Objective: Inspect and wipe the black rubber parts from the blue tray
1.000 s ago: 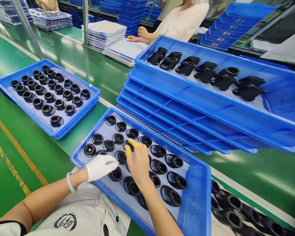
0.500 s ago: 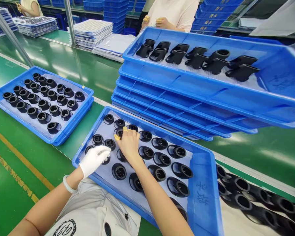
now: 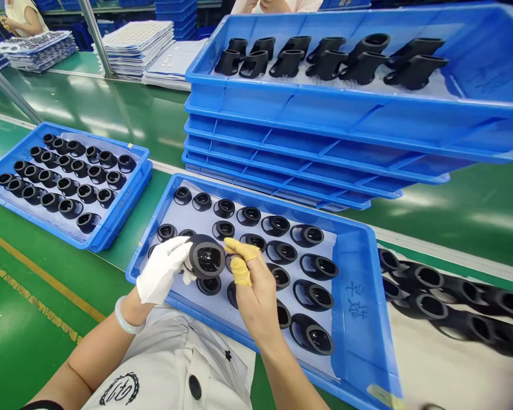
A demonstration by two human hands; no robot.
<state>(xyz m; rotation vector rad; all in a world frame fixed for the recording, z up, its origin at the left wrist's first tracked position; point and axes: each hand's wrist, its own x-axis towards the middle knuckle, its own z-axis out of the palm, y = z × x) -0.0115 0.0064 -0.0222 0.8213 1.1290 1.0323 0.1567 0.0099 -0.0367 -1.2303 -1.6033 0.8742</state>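
My left hand, in a white glove, grips a short, hollow black part by its left side. The part has a thick matte rim and a glossy dark inside; its wide opening faces me. At its right edge is my right hand, with yellow covers on the thumb and index finger. Those fingers are bent close together; whether they touch the part is unclear. Below both hands lies a blue tray with rows of similar black pieces on a pale liner. My hands cover some of them.
To the left sits another blue tray of black pieces. Behind the near tray rises a stack of blue trays, the top one holding black pieces. More black parts lie at the right. Paper stacks and other people stand across the green table.
My right hand has drawn back from the tray toward me and to the right. The black part is now raised in my left hand. The view has shifted slightly.
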